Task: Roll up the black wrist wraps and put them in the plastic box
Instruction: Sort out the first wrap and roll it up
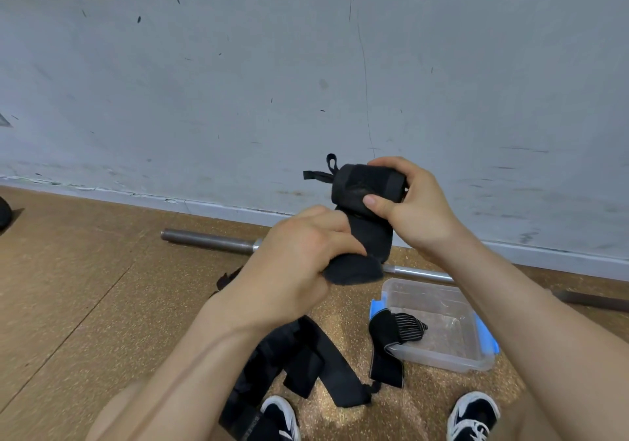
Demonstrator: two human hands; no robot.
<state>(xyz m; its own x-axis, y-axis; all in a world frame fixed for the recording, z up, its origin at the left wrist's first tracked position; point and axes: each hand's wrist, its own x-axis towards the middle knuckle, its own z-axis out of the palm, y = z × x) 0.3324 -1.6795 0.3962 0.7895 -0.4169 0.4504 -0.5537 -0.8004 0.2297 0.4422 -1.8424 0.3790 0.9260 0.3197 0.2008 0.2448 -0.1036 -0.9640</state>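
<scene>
I hold a black wrist wrap [369, 188] up in front of the wall, mostly rolled into a thick cylinder. My right hand [412, 202] grips the roll, thumb pressed on its front. My left hand [299, 253] pinches the loose tail end just below. A thumb loop sticks out at the roll's upper left. The clear plastic box [452, 355] with blue clips stands on the floor at lower right. One striped black wrap [391, 342] hangs over its near left rim. Several unrolled black wraps [306, 365] lie in a heap on the floor by my left forearm.
A steel barbell [211, 239] lies along the base of the grey wall [238, 66], running behind my hands. My two black-and-white shoes [473, 413] are at the bottom edge. The floor [85, 287] is brown cork-like matting. A dark object sits at the far left edge.
</scene>
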